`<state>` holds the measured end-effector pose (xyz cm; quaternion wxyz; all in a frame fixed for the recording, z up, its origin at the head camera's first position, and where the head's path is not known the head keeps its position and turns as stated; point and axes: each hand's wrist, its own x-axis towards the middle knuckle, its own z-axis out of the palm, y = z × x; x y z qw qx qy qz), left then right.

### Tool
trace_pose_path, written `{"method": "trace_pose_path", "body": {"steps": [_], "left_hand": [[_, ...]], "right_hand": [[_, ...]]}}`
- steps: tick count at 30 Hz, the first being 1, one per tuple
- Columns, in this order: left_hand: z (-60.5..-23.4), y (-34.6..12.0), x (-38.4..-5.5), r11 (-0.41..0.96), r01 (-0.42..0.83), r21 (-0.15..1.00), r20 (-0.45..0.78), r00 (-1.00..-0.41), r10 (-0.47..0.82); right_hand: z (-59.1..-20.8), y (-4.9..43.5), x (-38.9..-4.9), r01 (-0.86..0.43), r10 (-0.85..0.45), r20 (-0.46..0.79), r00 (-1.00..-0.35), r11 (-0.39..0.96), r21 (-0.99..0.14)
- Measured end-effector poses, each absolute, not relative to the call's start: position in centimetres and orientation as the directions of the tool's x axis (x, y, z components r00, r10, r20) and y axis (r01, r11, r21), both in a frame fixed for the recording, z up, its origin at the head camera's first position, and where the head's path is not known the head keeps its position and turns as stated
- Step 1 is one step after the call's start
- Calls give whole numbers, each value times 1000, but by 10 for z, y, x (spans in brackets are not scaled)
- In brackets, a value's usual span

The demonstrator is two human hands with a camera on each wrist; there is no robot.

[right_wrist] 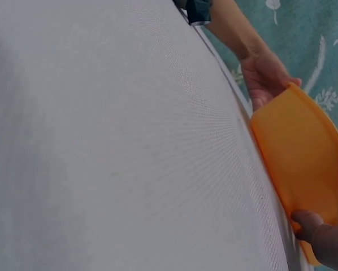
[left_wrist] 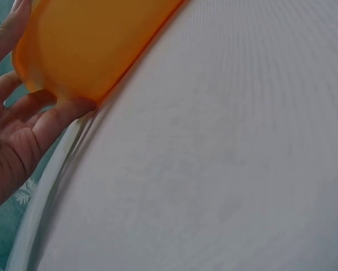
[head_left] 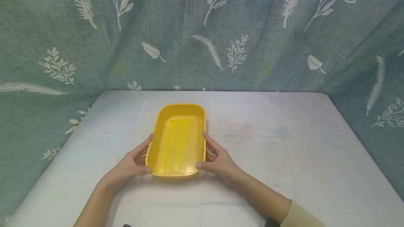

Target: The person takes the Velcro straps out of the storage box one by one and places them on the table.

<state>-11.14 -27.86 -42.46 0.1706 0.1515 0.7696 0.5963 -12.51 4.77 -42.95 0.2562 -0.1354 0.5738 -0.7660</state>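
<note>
A yellow plastic tray [head_left: 172, 143] with rounded corners, low walls and long ridges along its bottom is left of centre in the head view, its inside facing up. My left hand [head_left: 135, 162] holds its left side, thumb at the near corner and fingers along the wall. On the opposite side, my right hand [head_left: 219, 160] grips the wall, with the thumb over the rim near the front corner. The tray's outer wall [left_wrist: 95, 45] looks orange in the left wrist view. Whether its underside touches the table cannot be told.
White cloth covers the table [head_left: 268, 157] beneath the tray, with faint stains and creases right of it. A green-blue curtain [head_left: 176, 59] with white leaf prints hangs behind the table and along both sides. Dark objects show at the head view's bottom edge.
</note>
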Motion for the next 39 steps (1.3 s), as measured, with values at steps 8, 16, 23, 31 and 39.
{"method": "trace_pose_path", "body": {"steps": [8,16,23,31,39], "left_hand": [[-426,-267,-114,245,16,969,-94,-896,433],[-423,-256,-113,213,13,977,-88,-886,455],[-425,-245,-113,199,-17,980,-108,-883,456],[-426,-233,-115,169,-2,986,-86,-867,491],[-426,-224,-116,172,-18,985,-103,-862,497]], "right_hand": [[-430,59,-125,231,-536,-101,-838,-180,-956],[-429,71,-124,223,-540,-89,-837,-188,-957],[-428,81,-125,245,-529,-117,-841,-179,-953],[-429,95,-122,242,-514,-126,-848,-166,-956],[-428,106,-121,224,-508,-124,-853,-141,-964]]}}
